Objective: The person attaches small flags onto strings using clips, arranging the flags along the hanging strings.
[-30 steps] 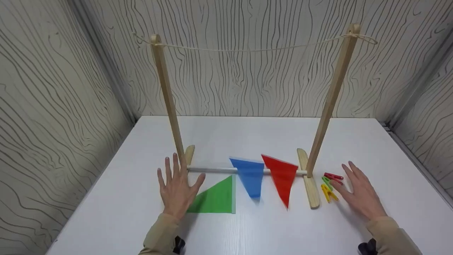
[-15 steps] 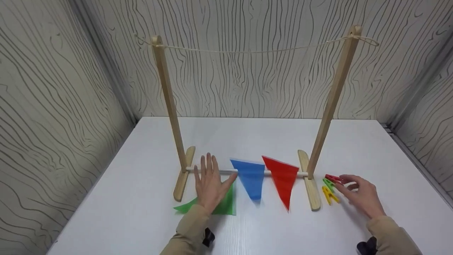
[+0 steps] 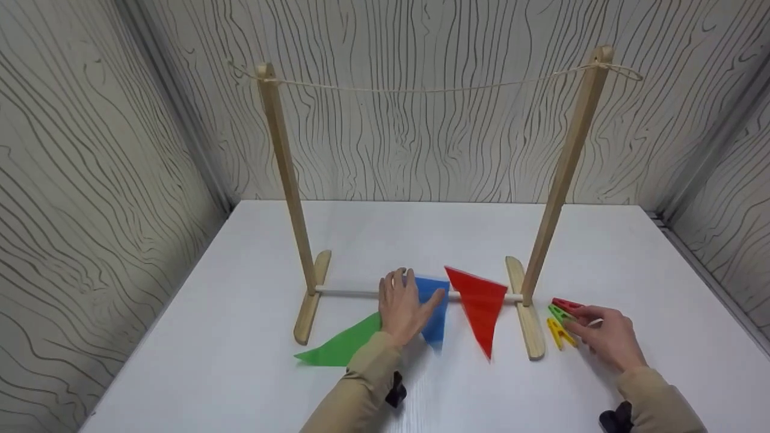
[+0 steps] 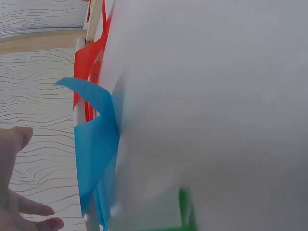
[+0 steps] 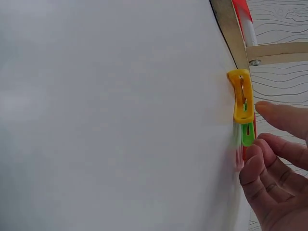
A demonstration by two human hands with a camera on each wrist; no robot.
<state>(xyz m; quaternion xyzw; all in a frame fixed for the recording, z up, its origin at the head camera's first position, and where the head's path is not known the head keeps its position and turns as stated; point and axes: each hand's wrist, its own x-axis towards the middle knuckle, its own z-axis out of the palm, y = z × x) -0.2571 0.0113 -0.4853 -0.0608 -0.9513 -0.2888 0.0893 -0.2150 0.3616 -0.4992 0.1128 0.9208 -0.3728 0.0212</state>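
In the head view my left hand [image 3: 402, 308] hovers over the blue triangular flag [image 3: 434, 334], hiding part of it. The left wrist view shows thumb and fingers spread, apart from that flag, which drapes over a white rod [image 4: 80, 113]. My right hand [image 3: 610, 338] is at three small clothespins: red [image 3: 565, 303], green [image 3: 558, 313] and yellow [image 3: 560, 334]. Thumb and fingertips stand apart near the green clothespin [image 5: 248, 135] in the right wrist view; no grip shows. A red flag [image 3: 481, 304] lies across the rod, and a green flag [image 3: 340, 349] is on the table.
A wooden stand has a left post [image 3: 289, 180] and a right post [image 3: 565, 180] on flat feet. A thin string [image 3: 421, 91] sags between their tops. Patterned panels [image 3: 409, 144] enclose the white table [image 3: 228, 300] at the back and sides.
My left hand has moved right, from the left post past the green flag to the blue one. My right hand has drawn its fingers in toward the clothespins. Flags and clothespins look unmoved.
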